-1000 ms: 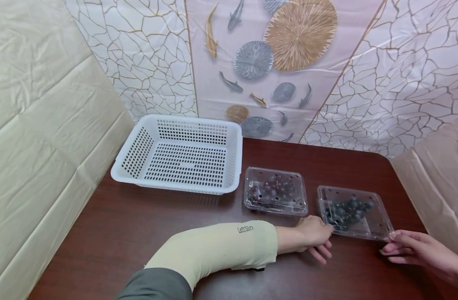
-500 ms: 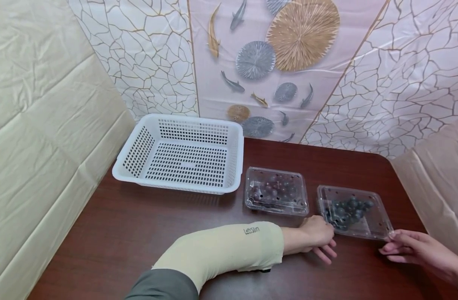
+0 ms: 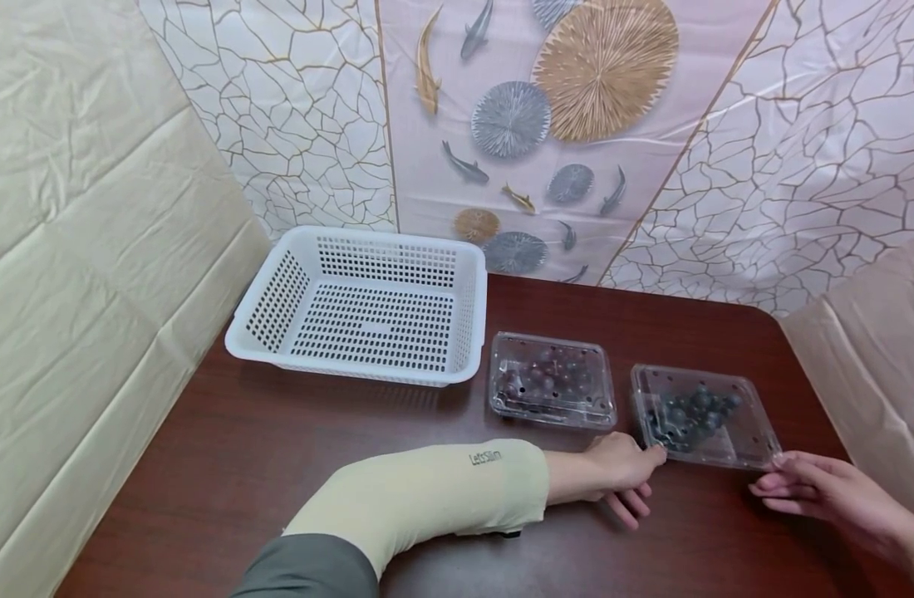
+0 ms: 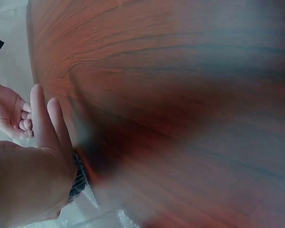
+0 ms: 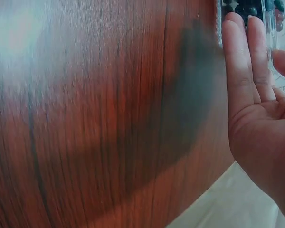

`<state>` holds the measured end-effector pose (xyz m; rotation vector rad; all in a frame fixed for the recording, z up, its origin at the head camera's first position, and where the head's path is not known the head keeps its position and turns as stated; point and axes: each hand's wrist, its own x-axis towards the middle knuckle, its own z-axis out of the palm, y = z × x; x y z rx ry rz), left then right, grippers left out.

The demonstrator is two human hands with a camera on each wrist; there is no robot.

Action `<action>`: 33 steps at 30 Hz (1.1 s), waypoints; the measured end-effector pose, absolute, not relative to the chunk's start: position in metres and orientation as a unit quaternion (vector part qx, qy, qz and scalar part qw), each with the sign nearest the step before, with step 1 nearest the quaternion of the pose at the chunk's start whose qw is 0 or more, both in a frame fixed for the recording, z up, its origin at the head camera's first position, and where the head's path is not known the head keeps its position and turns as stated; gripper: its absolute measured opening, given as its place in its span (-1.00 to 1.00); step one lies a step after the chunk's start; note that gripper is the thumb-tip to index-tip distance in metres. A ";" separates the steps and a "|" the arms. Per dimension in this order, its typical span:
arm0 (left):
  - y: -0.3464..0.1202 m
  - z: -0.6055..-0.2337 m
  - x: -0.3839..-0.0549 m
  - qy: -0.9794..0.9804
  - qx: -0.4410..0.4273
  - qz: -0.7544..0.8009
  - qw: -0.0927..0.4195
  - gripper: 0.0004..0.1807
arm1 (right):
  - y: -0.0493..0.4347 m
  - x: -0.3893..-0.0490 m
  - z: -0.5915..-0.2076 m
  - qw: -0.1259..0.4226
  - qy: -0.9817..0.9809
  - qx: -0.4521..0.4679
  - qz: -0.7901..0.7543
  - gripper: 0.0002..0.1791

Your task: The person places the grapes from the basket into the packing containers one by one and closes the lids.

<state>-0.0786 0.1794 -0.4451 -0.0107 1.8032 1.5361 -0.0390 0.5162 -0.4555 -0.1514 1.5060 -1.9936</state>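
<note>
A clear plastic clamshell box (image 3: pixel 741 440) with dark grapes (image 3: pixel 700 411) inside lies at the right of the table. My left hand (image 3: pixel 625 465) pinches its near left corner between thumb and forefinger, its other fingers extended below. At the near right corner, my right hand (image 3: pixel 823 490) pinches the edge with thumb and fingertips. The lid looks closed. In the left wrist view my left hand (image 4: pixel 33 175) covers much of the box, while the right wrist view shows my right hand (image 5: pixel 261 104) beside the box's edge.
A second clear clamshell box (image 3: pixel 517 407) holding reddish-purple grapes (image 3: pixel 550 374) stands just left of the first. Farther left, at the back, is a white perforated plastic basket (image 3: pixel 468 365). Patterned fabric (image 3: pixel 315 124) hangs behind the dark wooden table (image 3: pixel 240 490).
The box of dark grapes has shifted slightly away and to the left, with both hands still at its near corners. The basket and the other box stay put.
</note>
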 end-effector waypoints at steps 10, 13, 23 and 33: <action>0.144 -0.424 -0.078 0.788 0.143 0.448 0.396 -0.66 | 0.508 -0.043 -0.459 0.265 0.595 -0.005 -0.759 -0.37; 0.130 -0.417 -0.081 0.808 0.188 0.401 0.388 -0.70 | 0.504 -0.046 -0.460 0.258 0.582 -0.022 -0.771 -0.35; 0.069 -0.384 -0.100 0.834 0.384 0.249 0.308 -0.68 | 0.503 -0.054 -0.458 0.273 0.602 -0.041 -0.749 -0.33; -0.032 -0.341 -0.133 0.828 0.435 0.265 0.233 -0.57 | 0.504 -0.057 -0.416 0.155 0.866 0.026 -0.474 -0.67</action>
